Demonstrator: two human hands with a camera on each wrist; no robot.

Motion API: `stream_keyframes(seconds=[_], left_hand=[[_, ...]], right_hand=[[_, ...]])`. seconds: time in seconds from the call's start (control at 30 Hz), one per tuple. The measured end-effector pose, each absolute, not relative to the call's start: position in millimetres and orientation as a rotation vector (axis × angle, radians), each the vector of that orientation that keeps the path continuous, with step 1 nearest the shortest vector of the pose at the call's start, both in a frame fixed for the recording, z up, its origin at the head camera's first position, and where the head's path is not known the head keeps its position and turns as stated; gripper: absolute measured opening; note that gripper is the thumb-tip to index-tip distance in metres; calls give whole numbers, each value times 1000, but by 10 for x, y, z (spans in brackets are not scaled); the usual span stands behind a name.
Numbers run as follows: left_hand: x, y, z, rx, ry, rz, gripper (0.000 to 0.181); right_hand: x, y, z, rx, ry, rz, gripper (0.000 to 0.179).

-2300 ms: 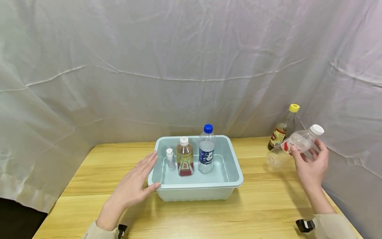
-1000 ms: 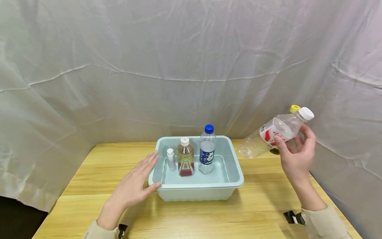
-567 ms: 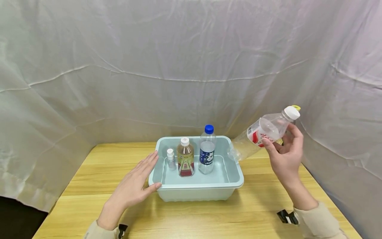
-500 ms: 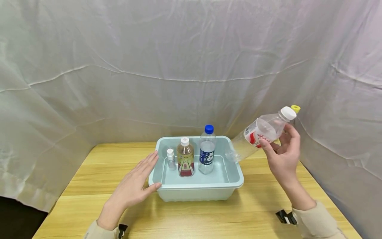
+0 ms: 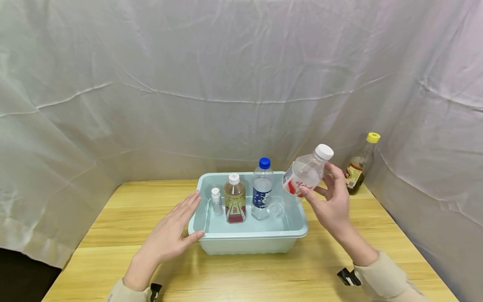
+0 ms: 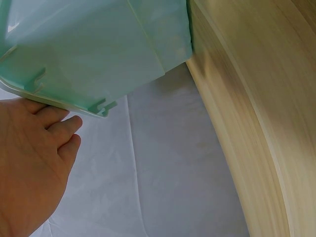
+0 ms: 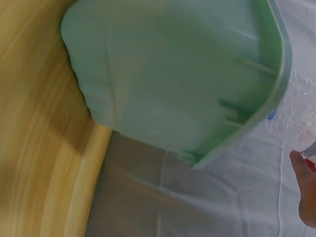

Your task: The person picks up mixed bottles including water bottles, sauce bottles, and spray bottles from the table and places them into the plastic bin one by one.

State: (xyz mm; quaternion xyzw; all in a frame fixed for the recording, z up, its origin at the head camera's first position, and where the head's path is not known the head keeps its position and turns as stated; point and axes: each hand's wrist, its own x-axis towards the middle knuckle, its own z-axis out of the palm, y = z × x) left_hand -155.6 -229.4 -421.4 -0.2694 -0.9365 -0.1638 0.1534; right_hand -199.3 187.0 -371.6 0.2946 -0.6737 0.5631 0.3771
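In the head view my right hand grips a clear plastic bottle with a white cap and a red-and-white label. It is tilted, its base over the right part of the light blue plastic basin. At the basin's left rim, my left hand rests with straight fingers; the left wrist view shows the fingertips against the rim. Standing inside the basin are a small white-capped bottle, a tea bottle and a blue-capped water bottle. The right wrist view catches only part of the right hand.
A glass bottle with a yellow cap and dark liquid stands at the table's back right. The wooden table carries the basin near its middle. Grey cloth hangs behind and at both sides.
My right hand has carried the clear bottle left from the table's right side to above the basin, uncovering the yellow-capped bottle. The left hand has stayed at the rim.
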Motion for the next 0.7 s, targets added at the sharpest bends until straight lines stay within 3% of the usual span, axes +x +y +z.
stream_keyframes(seconds=[0.7], left_hand=[[-1580,-2302,-4232,-798,-2660,-475,87]], right_hand=[[-1955,1373,-3819,885,-1927,1365,90]])
